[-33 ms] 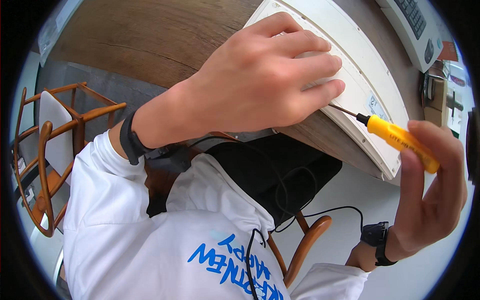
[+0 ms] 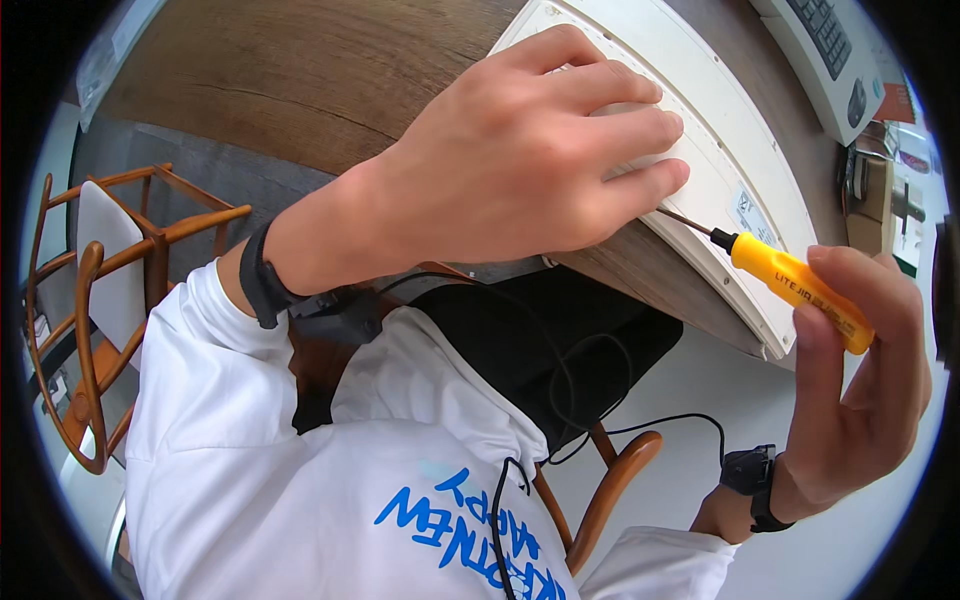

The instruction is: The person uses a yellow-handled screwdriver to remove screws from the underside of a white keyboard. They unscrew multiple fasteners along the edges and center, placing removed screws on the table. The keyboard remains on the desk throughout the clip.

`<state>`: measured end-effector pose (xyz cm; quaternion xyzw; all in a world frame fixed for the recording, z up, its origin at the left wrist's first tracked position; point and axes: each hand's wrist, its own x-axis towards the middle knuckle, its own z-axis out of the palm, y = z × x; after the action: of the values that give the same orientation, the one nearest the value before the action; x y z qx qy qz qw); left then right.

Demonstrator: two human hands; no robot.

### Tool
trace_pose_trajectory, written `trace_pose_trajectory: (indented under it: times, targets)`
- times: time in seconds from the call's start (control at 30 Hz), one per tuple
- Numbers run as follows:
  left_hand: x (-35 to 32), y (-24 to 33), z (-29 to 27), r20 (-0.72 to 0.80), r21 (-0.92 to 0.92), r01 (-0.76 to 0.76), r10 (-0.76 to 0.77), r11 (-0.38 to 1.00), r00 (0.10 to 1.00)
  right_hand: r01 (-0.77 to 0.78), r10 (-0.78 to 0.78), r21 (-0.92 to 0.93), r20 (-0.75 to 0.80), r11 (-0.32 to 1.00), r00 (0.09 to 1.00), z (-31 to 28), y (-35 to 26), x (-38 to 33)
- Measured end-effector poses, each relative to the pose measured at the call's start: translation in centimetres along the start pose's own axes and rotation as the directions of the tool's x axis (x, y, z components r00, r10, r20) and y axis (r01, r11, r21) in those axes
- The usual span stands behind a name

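Observation:
A long white panel (image 2: 765, 172), seemingly the underside of a keyboard with a label and small screw holes, lies along the table edge. My left hand (image 2: 540, 140) rests on it with fingers apart and slightly bent; the thumb is hidden. Between the thumb and fingers of my right hand (image 2: 865, 380) is the yellow handle of a screwdriver (image 2: 790, 283). Its thin shaft slants up and left to the panel's near edge, by my left little finger. The tip is hidden behind my left hand.
The wooden table (image 2: 290, 75) extends left. A box with a keyboard and mouse pictured on it (image 2: 815, 60) stands at the upper right. Wooden chairs (image 2: 95, 270) are at the left and below. A black cable (image 2: 560, 370) loops over my lap.
The screwdriver handle has turned slightly about its own length, and my right thumb and fingertips have shifted a little down and left. My left hand has not visibly moved.

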<state>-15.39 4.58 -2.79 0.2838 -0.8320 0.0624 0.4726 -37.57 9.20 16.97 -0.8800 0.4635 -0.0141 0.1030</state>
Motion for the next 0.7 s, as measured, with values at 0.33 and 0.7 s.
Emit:
trace_pose_trajectory:
  times: [0.33,0.7]
  targets:
    - [-0.1,-0.4,-0.7,0.123,0.002,-0.060,0.059,0.998,0.991,0.089,-0.088,-0.082,0.015,0.993,0.996,0.3,-0.2,1.0]
    - [-0.1,-0.1,-0.2,0.072,0.047,-0.060,0.057,0.997,0.996,0.137,-0.139,-0.038,-0.079,0.990,0.987,2.2,0.7,2.0]
